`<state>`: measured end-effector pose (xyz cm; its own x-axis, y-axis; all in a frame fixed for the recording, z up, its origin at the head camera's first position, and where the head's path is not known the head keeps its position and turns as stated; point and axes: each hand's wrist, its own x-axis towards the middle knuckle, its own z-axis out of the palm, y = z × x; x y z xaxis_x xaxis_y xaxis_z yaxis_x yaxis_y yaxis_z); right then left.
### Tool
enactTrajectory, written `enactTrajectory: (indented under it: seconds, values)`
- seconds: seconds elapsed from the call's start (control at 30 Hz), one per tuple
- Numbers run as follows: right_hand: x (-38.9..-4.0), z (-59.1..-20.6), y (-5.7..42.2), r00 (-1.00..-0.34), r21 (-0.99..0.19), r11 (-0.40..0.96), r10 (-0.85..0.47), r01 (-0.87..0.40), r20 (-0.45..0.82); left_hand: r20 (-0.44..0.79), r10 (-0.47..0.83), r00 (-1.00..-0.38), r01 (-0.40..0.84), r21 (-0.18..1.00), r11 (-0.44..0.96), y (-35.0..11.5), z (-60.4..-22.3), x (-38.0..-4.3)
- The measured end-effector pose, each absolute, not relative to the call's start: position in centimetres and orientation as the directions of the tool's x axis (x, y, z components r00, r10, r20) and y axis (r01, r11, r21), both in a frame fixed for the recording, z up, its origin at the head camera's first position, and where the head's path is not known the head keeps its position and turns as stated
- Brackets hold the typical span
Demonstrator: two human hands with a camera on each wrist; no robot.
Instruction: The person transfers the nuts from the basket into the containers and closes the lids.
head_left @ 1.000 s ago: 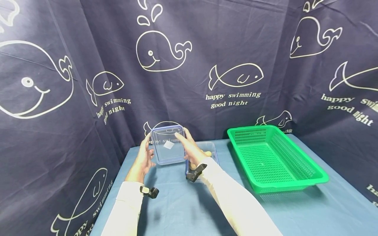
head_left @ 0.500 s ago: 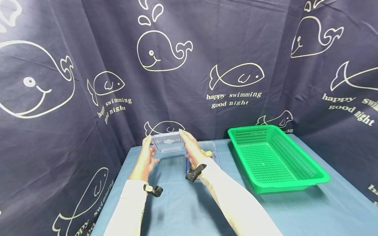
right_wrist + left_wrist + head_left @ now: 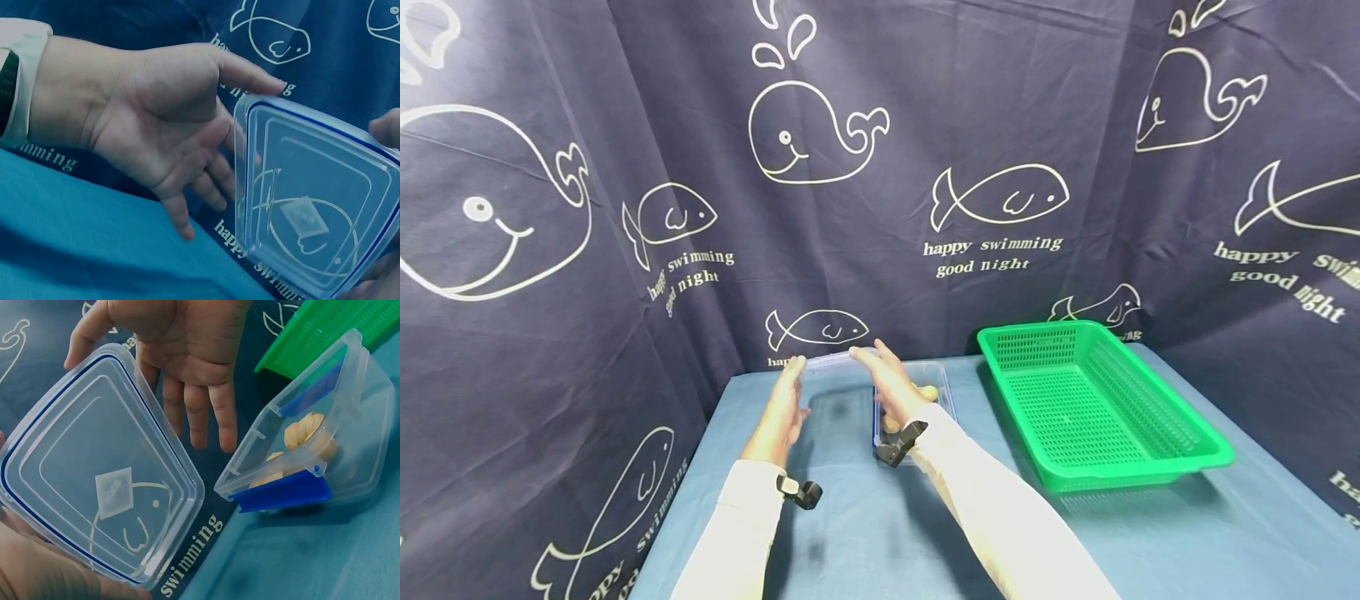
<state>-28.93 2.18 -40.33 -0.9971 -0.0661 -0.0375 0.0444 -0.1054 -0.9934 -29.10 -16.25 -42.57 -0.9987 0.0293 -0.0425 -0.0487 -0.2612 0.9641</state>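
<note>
Between both hands, above the table, is a clear plastic lid (image 3: 115, 481) with a blue seal and a small white label. The head view shows the lid (image 3: 829, 360) nearly edge-on. My left hand (image 3: 781, 412) grips its left side; in the right wrist view, the thumb (image 3: 386, 128) lies at that edge. My right hand (image 3: 889, 385) pinches the opposite edge between thumb and index finger, its other fingers spread behind. Just beyond the right wrist stands a clear food container (image 3: 369, 450) with blue clips, its top uncovered. Tan, lumpy pieces (image 3: 305, 430) lie inside; their kind is unclear.
A green perforated plastic basket (image 3: 1052, 475) stands on the right side of the blue-covered table (image 3: 850, 517). Dark curtains (image 3: 850, 250) with whale and fish prints rise behind the table and along both sides.
The lid has tipped from facing the head camera to almost edge-on, and its far edge has come down. My left hand has shifted slightly right; the container and basket stay put.
</note>
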Motion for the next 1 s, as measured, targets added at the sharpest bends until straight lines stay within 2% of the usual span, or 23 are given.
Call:
enactTrajectory:
  seconds: [0.27,0.53,0.77,1.0]
  values:
    - [-29.1,-41.1,3.4,-0.993,-0.999,0.002,-0.113,-0.035,0.035,0.022,0.067,-0.998,0.011,0.987,-0.163,-16.4,-42.8,-29.0]
    - [-28.9,-41.7,5.0,-0.981,-0.991,0.045,-0.151,-0.127,0.119,0.062,0.148,-0.987,0.058,0.998,-0.027,-15.9,-43.6,-28.8]
    - [-28.7,-42.4,6.6,-0.984,-0.985,0.107,-0.136,-0.132,0.117,0.112,0.206,-0.972,0.114,0.993,0.001,-14.8,-44.3,-28.9]
    - [-27.9,-43.8,8.8,-0.973,-0.955,0.207,-0.134,-0.211,0.186,0.146,0.271,-0.951,0.172,0.982,0.073,-13.5,-45.3,-28.5]
